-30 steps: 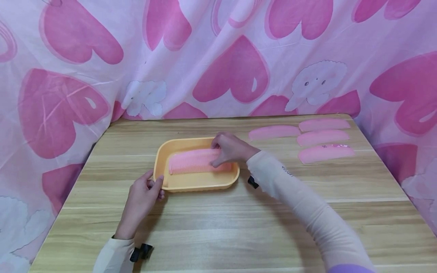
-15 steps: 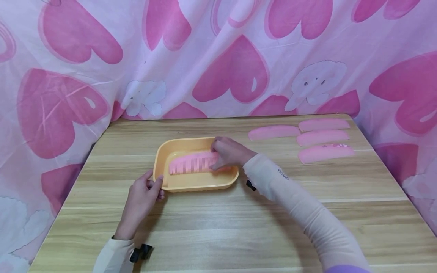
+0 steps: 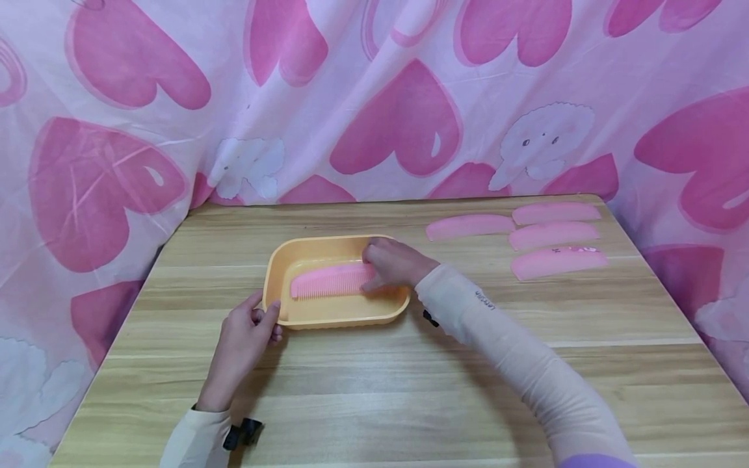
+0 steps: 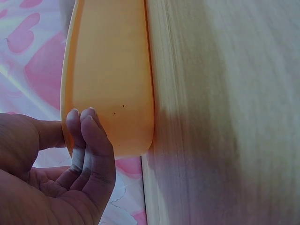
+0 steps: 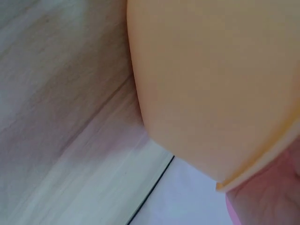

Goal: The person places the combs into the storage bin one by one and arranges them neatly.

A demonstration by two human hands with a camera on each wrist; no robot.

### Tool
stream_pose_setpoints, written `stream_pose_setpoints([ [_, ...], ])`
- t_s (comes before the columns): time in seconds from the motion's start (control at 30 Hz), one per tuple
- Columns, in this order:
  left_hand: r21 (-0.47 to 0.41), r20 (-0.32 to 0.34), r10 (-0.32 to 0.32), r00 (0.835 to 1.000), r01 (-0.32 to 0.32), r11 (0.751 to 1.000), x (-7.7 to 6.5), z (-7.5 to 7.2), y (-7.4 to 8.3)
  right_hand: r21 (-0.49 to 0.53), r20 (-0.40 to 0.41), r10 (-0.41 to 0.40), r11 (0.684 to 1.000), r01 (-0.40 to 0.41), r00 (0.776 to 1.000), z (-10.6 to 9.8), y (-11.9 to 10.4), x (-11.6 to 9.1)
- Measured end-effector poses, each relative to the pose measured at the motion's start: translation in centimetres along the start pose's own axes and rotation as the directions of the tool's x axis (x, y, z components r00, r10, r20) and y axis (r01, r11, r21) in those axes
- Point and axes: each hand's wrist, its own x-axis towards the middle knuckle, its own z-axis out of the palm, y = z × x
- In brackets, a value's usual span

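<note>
A pink comb [image 3: 330,282] lies inside the yellow-orange plastic tray [image 3: 336,320], its teeth toward the near side. My right hand [image 3: 398,262] reaches over the tray's right end and pinches the comb's right part between thumb and fingers, covering that end. With thumb and fingers, my left hand [image 3: 248,331] grips the tray's near left corner. The left wrist view shows the fingers of this hand [image 4: 89,159] against the tray's outer wall [image 4: 110,70]. In the right wrist view, the tray's wall [image 5: 211,84] hides most of the right hand [image 5: 269,199].
Several more pink combs lie at the back right of the wooden table [image 3: 374,396]: one comb [image 3: 470,226] to the left, and others stacked in a column, the nearest comb [image 3: 560,261] bearing a printed mark. A heart-patterned cloth [image 3: 394,120] hangs behind the table.
My right hand has moved slightly down and toward me with the comb, which now sits lower in the tray. My left hand and the tray have stayed in place.
</note>
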Motion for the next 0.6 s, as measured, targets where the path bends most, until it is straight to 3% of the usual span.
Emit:
stream_pose_setpoints([
  [0.23, 0.011, 0.004, 0.001, 1.0, -0.001, 1.0, 0.0, 0.0, 0.1, 0.085, -0.021, 0.013, 0.996, -0.011, 1.0, -1.7, 0.2, -1.6],
  [0.4, 0.015, 0.004, -0.003, 1.0, 0.003, 1.0, -0.1, 0.0, 0.1, 0.15, -0.125, -0.003, 0.988, 0.022, 0.992, -3.6, 1.2, -3.1],
  [0.6, 0.016, 0.007, -0.012, 1.0, 0.012, 1.0, -0.1, 0.0, 0.1, 0.123, -0.221, 0.009, 0.992, 0.018, 0.975, -5.5, 3.9, -6.1],
])
